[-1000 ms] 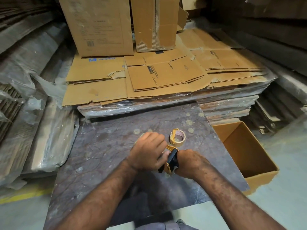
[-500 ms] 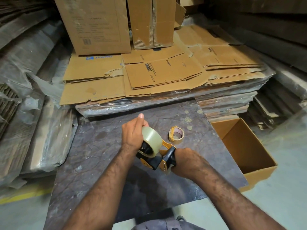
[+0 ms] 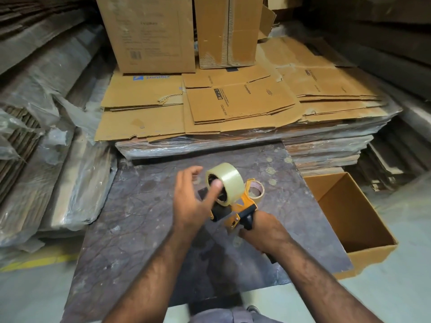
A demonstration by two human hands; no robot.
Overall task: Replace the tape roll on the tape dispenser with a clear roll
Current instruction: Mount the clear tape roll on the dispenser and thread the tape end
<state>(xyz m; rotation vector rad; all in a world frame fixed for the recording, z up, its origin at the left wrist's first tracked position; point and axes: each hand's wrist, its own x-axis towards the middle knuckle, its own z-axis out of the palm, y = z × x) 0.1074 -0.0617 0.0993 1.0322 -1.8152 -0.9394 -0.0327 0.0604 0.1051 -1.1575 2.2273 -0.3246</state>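
Clear roll point(image 3: 225, 184) seated on tape dispenser point(image 3: 235, 212) above the worktop point(image 3: 140, 220), axis tilted up-left toward the nearer left hand point(image 3: 194, 199), fingers spread, one fingertip at the core; right hand point(image 3: 262, 231) clenched round the handle.

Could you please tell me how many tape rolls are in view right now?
2. A clear roll sits on the tape dispenser; a nearly spent roll lies on the table just behind it. Others may be hidden.

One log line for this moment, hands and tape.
clear roll seated on dispenser | left hand open beside roll | right hand gripping handle | old roll on table
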